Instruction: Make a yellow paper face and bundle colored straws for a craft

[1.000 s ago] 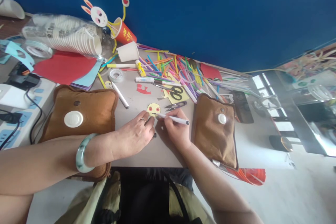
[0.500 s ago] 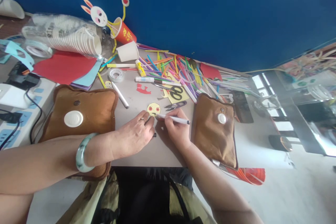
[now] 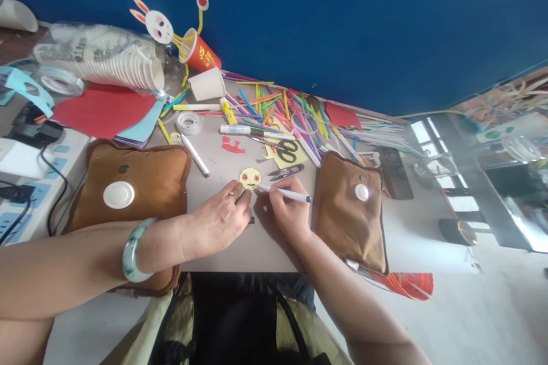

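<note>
On the table lies a round yellow paper face (image 3: 250, 177) with pinkish-red eyes and a small dark mouth. My left hand (image 3: 220, 218), bent at the fingers, presses its lower left edge with the fingertips. A small dark end (image 3: 252, 220) shows beside this hand; I cannot make out what it is. My right hand (image 3: 290, 211) is closed round a white marker (image 3: 287, 194), whose tip touches the face near the mouth. Snips (image 3: 286, 171) and black-handled scissors (image 3: 286, 151) lie just beyond. Another white marker (image 3: 196, 155) rests to the left.
Brown cushioned pouches flank my hands, one left (image 3: 158, 182) and one right (image 3: 349, 222). Behind are a tape roll (image 3: 187, 122), a glue stick (image 3: 228, 110), coloured sticks (image 3: 274, 104), a white paper cup (image 3: 208, 85) and a red cup (image 3: 204, 56) with a rabbit face. A blue wall (image 3: 321, 23) bounds the back.
The marker's tip stays at the mouth of the paper face, with at most a slight shift of the pen. Both hands keep nearly the same place; the whole view has moved a little.
</note>
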`<action>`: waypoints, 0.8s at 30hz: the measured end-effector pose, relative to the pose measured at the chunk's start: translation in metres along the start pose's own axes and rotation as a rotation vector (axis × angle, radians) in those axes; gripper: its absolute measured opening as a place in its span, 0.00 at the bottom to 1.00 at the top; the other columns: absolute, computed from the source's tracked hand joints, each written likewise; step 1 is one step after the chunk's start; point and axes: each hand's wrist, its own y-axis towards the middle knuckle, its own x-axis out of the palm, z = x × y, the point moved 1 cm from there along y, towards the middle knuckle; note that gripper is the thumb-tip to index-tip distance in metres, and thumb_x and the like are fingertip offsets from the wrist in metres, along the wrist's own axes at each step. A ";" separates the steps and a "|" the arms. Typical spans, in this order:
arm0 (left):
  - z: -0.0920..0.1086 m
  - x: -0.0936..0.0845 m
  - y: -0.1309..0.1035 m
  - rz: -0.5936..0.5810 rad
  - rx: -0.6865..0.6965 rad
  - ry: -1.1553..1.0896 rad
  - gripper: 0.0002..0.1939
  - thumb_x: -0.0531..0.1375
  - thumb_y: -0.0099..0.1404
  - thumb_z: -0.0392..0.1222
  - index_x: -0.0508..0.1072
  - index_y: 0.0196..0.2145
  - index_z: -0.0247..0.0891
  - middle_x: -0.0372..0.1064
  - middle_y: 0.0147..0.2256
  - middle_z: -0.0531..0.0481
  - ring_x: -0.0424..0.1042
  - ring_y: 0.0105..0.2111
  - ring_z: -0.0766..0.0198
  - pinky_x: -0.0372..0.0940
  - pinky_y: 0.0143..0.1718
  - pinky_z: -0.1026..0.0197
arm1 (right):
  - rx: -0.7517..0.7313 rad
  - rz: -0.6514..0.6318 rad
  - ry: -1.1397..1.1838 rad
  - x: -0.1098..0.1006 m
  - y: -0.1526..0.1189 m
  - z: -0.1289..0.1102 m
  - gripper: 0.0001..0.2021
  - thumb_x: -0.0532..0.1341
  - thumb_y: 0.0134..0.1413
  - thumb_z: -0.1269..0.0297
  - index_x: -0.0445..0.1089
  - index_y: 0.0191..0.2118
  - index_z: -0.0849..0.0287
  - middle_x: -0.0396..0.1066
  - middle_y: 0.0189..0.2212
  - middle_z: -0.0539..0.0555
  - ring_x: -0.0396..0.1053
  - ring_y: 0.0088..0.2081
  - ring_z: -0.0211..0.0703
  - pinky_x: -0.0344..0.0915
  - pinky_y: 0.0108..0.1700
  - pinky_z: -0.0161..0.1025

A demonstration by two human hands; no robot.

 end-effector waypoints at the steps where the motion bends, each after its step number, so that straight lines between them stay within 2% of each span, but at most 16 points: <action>1: 0.000 0.000 0.000 -0.003 0.000 -0.003 0.10 0.56 0.69 0.39 0.76 0.36 0.32 0.71 0.41 0.33 0.70 0.45 0.47 0.57 0.57 0.44 | 0.011 -0.002 0.002 0.001 0.000 0.001 0.03 0.59 0.51 0.67 0.63 0.29 0.54 0.73 0.21 0.48 0.69 0.22 0.41 0.66 0.28 0.39; 6: 0.000 0.000 0.000 -0.010 0.001 -0.003 0.10 0.57 0.69 0.40 0.76 0.36 0.32 0.72 0.41 0.34 0.70 0.45 0.47 0.57 0.58 0.44 | 0.041 -0.013 -0.010 0.003 -0.001 0.003 0.03 0.60 0.50 0.67 0.64 0.28 0.54 0.72 0.20 0.47 0.70 0.22 0.42 0.66 0.27 0.39; 24: 0.000 -0.002 0.000 0.000 0.002 0.021 0.11 0.57 0.69 0.41 0.76 0.36 0.31 0.72 0.42 0.35 0.70 0.45 0.48 0.58 0.57 0.45 | 0.008 -0.017 -0.060 0.001 0.000 -0.001 0.03 0.59 0.49 0.68 0.64 0.27 0.54 0.70 0.19 0.46 0.69 0.22 0.42 0.65 0.28 0.38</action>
